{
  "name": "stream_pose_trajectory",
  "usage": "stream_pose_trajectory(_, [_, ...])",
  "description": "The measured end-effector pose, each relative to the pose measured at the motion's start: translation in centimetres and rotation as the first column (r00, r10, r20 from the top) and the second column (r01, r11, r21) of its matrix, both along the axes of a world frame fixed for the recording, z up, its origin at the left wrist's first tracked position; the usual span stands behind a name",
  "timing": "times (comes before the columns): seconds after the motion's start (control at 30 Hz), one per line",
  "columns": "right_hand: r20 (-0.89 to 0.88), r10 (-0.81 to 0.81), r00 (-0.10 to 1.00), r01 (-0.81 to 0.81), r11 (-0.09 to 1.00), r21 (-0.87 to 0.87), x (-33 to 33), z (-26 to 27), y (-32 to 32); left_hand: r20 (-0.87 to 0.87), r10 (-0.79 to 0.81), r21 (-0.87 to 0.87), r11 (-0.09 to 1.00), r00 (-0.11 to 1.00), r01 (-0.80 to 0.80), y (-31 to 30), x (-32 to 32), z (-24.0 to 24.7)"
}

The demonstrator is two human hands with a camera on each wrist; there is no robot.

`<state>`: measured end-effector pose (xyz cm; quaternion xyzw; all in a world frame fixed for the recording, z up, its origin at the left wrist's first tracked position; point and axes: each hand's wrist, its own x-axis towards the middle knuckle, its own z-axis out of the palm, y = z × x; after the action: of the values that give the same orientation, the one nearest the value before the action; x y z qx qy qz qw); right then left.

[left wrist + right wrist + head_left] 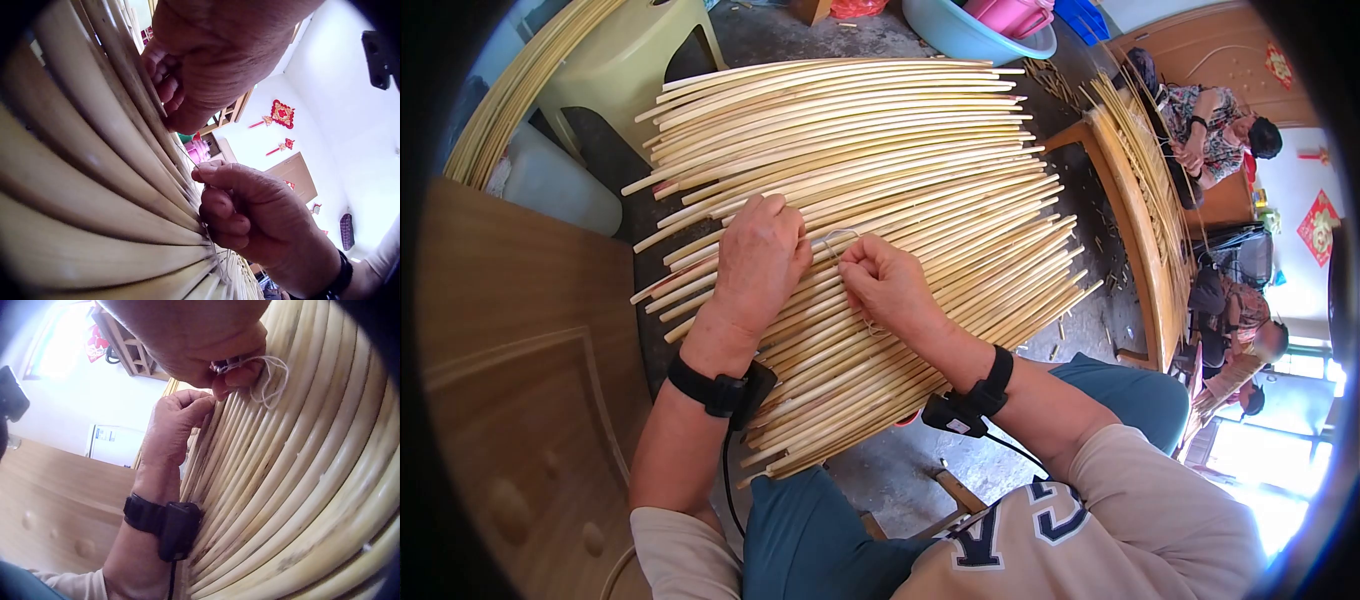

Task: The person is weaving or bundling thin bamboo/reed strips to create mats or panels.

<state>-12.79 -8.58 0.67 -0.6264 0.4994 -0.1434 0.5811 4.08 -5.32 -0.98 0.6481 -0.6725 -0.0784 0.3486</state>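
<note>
Pale peeled rods (960, 200) lie side by side in a wide, curved mat before me. My left hand (757, 262) is on the mat, its fingers curled over a rod (119, 62) and its thumb on the near side. Just to its right, my right hand (892, 285) pinches a thin white string (832, 236) between thumb and forefinger, the other fingers curled. The string runs taut toward the left hand in the left wrist view. A loose loop of white string (282, 375) hangs from the right hand over the rods. Both wrists wear black straps.
A wooden door (530, 370) stands at the left, near a pale plastic stool (625, 75). A blue basin (945, 35) sits at the far side. A wooden frame (1125, 215) with thin sticks stands at the right, where other people sit. Offcuts (1055, 80) litter the floor.
</note>
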Motion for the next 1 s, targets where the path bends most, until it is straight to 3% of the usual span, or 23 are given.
stream_pose_trajectory(0.43, [-0.024, 0.014, 1.0, -0.016, 0.997, -0.074, 0.0, -0.5, 0.1, -0.013, -0.019, 0.015, 1.0, 1.0, 0.019, 0.0, 0.1, -0.2])
stream_pose_trajectory(0.83, [-0.027, -0.002, 1.0, -0.001, 0.994, -0.11, 0.3, -0.6, 0.1, 0.034, -0.03, -0.076, 0.997, 0.999, 0.032, -0.3, -0.3, -0.6])
stream_pose_trajectory(1.0, [0.009, -0.034, 0.999, 0.034, 0.998, -0.058, 0.1, -0.5, 0.5, -0.079, -0.062, -0.064, 0.996, 0.995, 0.057, -0.1, -0.4, -0.4])
